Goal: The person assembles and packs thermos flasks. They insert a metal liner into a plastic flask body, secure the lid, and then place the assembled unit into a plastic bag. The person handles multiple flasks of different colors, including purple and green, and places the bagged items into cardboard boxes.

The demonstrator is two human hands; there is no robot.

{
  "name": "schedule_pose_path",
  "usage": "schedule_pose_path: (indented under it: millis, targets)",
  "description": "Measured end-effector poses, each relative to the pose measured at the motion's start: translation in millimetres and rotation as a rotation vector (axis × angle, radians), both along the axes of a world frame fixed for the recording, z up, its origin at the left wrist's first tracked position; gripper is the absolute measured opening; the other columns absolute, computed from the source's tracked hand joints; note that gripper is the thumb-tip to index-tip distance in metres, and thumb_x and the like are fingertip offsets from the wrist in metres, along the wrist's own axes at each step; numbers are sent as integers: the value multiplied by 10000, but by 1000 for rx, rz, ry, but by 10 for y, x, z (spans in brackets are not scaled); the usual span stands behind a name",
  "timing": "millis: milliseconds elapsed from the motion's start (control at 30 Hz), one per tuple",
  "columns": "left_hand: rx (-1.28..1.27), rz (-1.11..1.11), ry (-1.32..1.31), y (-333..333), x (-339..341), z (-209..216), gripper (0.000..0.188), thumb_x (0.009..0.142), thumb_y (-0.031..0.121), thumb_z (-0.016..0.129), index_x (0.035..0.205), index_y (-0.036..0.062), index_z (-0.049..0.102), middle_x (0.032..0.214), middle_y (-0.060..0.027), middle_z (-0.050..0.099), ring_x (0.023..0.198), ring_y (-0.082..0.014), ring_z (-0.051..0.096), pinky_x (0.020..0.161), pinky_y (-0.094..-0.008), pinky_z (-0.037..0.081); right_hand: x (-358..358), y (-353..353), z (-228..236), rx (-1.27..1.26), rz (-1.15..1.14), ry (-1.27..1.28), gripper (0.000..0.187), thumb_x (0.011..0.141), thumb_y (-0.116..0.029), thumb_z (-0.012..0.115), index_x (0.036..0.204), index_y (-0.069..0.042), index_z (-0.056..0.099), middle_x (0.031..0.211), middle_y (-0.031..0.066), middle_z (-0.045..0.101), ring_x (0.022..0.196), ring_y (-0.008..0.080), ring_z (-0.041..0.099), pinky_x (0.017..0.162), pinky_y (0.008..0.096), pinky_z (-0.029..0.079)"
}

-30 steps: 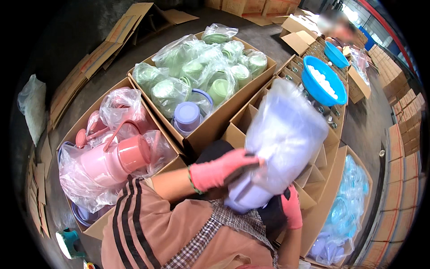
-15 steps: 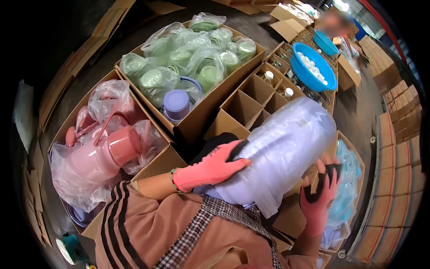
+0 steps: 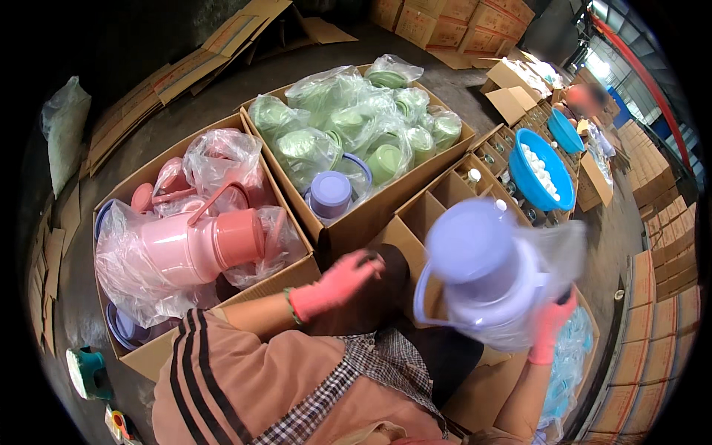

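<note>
A lavender plastic jug [image 3: 482, 271] with a lid and loop handle tilts in front of me at the right. A clear plastic bag [image 3: 567, 248] hangs bunched behind it on its right side. My right hand [image 3: 550, 328], in a pink glove, grips the jug and bag from below right. My left hand [image 3: 337, 285], also in a pink glove, hovers blurred to the left of the jug with fingers spread, holding nothing, just above a dark cloth on my lap.
A carton of pink jugs [image 3: 196, 241] in bags stands at left. A carton of green bagged jugs [image 3: 348, 122] with one purple jug [image 3: 330, 194] is behind. A divided carton [image 3: 437, 196], a blue basin [image 3: 538, 170], another person [image 3: 586, 100] and stacked cartons [image 3: 671, 252] lie right.
The bag has come off the jug's top, baring its lid and handle. My left hand let go and swung left. The jug now rests in my right hand alone.
</note>
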State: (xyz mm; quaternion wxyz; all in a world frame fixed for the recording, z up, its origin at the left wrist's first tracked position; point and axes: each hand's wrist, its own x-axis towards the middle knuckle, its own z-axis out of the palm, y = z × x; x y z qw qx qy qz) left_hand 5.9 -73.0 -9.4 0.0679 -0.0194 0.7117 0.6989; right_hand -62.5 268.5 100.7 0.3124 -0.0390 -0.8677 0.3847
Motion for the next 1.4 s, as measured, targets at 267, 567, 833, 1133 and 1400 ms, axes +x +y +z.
schedule_pose_path:
  millis: [267, 567, 833, 1133, 1400]
  targets:
    - [303, -257, 504, 1046, -337, -165, 984, 730, 549, 539, 1328, -26, 9, 1388, -192, 77, 1293, -249, 72, 1036, -346, 99, 293, 34, 26, -978, 365, -22, 399, 834, -180, 490, 1158, 37, 408, 1134, 146, 448, 1017, 202, 459, 873, 315, 373]
    - [-101, -256, 832, 792, -416, 902, 850, 683, 293, 630, 1284, -71, 152, 1244, -235, 293, 1148, -340, 338, 952, -385, 266, 786, -178, -1095, -837, 294, -543, 399, 835, -192, 485, 1159, 27, 409, 1131, 140, 453, 1017, 202, 457, 879, 317, 365]
    - [-182, -740, 981, 883, -723, 1280, 813, 594, 307, 696, 1212, -39, 298, 1061, -216, 411, 974, -349, 439, 839, -389, 361, 307, -222, -1202, -323, 354, -583, 398, 836, -203, 481, 1160, 17, 409, 1128, 135, 457, 1018, 203, 456, 885, 319, 358]
    - [-1546, -161, 43, -1062, -2362, -454, 582, 749, 511, 470, 1038, 8, 513, 1062, -150, 529, 1047, -295, 460, 925, -476, 283, -704, -753, -2323, 37, 394, -795, 398, 837, -215, 477, 1161, 6, 409, 1125, 129, 462, 1019, 203, 455, 892, 320, 350]
    - [-1405, -253, 171, -1184, -2273, -35, 639, 733, 575, 453, 1072, 37, 510, 1020, -164, 544, 983, -314, 501, 899, -422, 337, -842, -794, -2958, 82, 303, -889, 398, 838, -226, 473, 1162, -3, 410, 1122, 124, 466, 1020, 203, 454, 898, 322, 343]
